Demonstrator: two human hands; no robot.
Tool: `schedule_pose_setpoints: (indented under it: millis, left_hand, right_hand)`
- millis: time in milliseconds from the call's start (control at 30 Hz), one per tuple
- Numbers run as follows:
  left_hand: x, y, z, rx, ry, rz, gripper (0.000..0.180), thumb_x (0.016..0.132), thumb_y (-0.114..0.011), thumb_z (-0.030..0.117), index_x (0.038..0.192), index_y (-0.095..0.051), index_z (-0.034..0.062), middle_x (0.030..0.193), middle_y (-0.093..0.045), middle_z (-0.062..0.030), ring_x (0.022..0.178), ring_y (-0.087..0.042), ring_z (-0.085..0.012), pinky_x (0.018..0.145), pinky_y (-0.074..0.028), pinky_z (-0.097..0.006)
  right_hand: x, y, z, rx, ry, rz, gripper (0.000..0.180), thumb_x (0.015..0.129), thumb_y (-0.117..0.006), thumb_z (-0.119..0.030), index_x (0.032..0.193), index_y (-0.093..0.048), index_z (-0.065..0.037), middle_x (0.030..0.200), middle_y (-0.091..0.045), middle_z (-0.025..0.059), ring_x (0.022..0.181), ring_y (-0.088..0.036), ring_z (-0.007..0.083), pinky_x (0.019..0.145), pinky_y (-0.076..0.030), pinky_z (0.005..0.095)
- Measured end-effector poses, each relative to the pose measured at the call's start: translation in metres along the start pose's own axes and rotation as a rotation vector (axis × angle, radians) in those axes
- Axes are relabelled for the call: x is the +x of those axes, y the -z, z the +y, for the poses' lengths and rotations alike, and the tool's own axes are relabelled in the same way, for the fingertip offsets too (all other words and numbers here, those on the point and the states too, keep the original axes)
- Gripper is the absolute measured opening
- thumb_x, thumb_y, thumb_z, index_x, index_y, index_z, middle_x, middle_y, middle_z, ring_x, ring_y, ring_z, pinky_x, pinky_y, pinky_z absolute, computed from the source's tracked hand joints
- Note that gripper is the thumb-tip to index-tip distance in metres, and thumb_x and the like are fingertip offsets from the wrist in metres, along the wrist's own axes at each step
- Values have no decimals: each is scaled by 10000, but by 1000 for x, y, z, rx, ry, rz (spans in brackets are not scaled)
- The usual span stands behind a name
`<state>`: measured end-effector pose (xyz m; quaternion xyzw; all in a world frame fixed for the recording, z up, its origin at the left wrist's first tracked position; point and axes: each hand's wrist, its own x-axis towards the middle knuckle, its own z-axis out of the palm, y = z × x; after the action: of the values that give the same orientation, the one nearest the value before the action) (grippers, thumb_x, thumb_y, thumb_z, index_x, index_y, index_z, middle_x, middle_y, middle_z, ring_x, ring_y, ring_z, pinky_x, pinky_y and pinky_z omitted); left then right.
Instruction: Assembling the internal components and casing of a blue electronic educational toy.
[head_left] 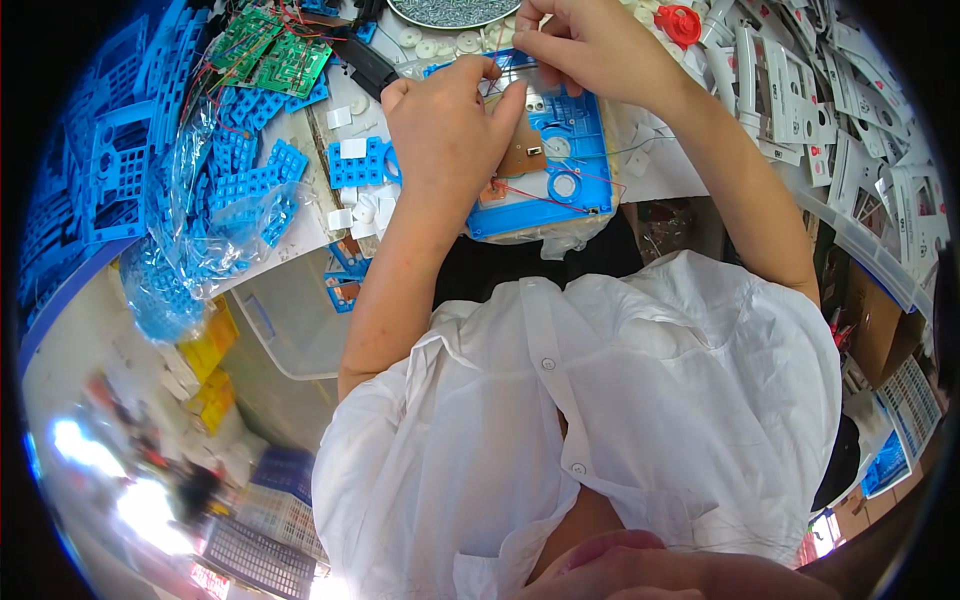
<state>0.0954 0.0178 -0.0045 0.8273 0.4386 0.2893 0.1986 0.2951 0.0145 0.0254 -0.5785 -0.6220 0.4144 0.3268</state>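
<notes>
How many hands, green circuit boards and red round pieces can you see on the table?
Hands: 2, left hand and right hand, both on the blue frame
Green circuit boards: 2
Red round piece: 1
Total: 5

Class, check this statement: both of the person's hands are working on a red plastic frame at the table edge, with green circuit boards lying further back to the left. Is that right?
Not quite. The head view shows the plastic frame is blue, not red. The rest holds: the left hand and the right hand are both on it at the table edge, and the green circuit boards lie further back to the left.
</notes>
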Motion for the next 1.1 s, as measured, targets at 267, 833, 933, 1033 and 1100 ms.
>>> schedule_pose_setpoints:
  millis: [267,833,933,1033,1100]
  left_hand:
    - [7,-3,-1,12,-69,-9,143,809,-755,209,863,-715,83,700,-694,-55,645,-624,-261,840,-381,-438]
    - [-5,16,-15,106,-316,-166,296,819,-742,172,1114,-763,171,947,-633,-9,893,-624,-203,933,-381,-447]
    - [-5,21,-17,112,-324,-212,275,826,-740,177,1100,-764,177,947,-637,-3,924,-621,-196,935,-380,-460]
    - [-3,15,-17,98,-340,-166,244,837,-739,183,1079,-762,174,948,-647,1,912,-626,-198,933,-383,-451]
    - [-3,12,-20,103,-330,-152,217,847,-737,189,1062,-762,172,949,-655,3,907,-629,-199,931,-384,-448]
  right_hand:
    - [12,12,-53,127,-169,-294,171,916,-600,-119,815,-636,14,608,-658,108,491,-625,165,462,-489,317]
    - [-66,-28,8,-747,467,127,176,796,-757,-186,899,-627,-127,695,-646,17,642,-663,247,536,-510,380]
    - [-65,-35,7,-681,440,164,157,797,-753,-159,888,-628,-128,723,-652,31,647,-659,244,552,-511,374]
    - [-63,-36,7,-662,380,190,136,807,-741,-160,878,-631,-123,730,-658,39,656,-664,252,554,-513,381]
    - [-60,-35,5,-698,334,190,122,815,-732,-163,875,-634,-124,741,-668,46,665,-671,258,555,-514,388]
